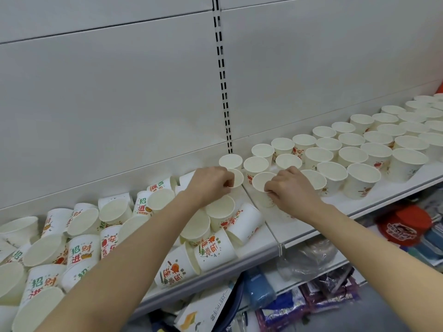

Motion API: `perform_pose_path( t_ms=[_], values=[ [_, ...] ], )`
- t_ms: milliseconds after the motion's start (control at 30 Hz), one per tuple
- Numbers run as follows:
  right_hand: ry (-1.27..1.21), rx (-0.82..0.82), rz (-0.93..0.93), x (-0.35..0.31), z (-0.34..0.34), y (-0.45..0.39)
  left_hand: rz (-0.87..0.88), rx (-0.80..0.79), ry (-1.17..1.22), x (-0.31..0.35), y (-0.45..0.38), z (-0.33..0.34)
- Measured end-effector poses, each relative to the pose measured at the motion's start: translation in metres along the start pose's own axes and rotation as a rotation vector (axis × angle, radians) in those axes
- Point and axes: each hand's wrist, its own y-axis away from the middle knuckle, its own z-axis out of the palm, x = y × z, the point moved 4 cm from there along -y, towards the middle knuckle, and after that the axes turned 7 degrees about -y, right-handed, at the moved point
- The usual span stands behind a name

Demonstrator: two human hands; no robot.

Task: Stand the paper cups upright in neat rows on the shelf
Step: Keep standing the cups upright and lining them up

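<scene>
Head view, lower left of the frame: a jumbled heap of white printed paper cups (84, 248) lies tipped on its sides across the pale metal shelf (299, 226), mouths pointing every way, red and green lettering showing on the walls. Moving toward the centre, the left hand (211, 182) pinches the rim of one white paper cup (236, 177), fingers and thumb curled on its near edge; that cup looks tilted toward the camera, at the edge of the heap and just beside the slotted white upright (223, 75) of the back panel. Right of it, the right hand (291, 185) grasps a second white paper cup (262, 185) by the rim; it seems upright or nearly so, at the near end of the ordered block. Further right and toward the upper right, neat rows of upright cups (359, 149) run along the shelf, mouths up, close together.

Judging by this, the step in hand is placing two cups at the left end of the rows. Next, each calls for setting flat on its base, aligned with its neighbours, then letting go without knocking them.
</scene>
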Motion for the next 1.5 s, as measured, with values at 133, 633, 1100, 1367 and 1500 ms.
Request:
perform_pose_path(
  t_ms=[133,633,1100,1367,1500],
  values=[
    [-0.106,0.180,0.021,-0.009,-0.009,0.006,-0.076,0.082,0.068,0.001,0.015,-0.018],
    [-0.569,-0.206,0.565,-0.047,0.004,0.039,-0.243,-0.013,-0.036,0.053,0.070,-0.014],
    [-0.083,0.082,-0.125,-0.034,-0.014,0.042,-0.072,-0.248,-0.121,0.081,0.111,-0.035],
    [-0.249,0.262,-0.106,-0.021,-0.019,0.054,-0.209,-0.104,-0.059,0.085,0.113,-0.048],
    [-0.285,0.334,-0.130,-0.021,-0.026,0.061,-0.309,0.117,0.083,0.105,0.106,-0.042]
  ],
)
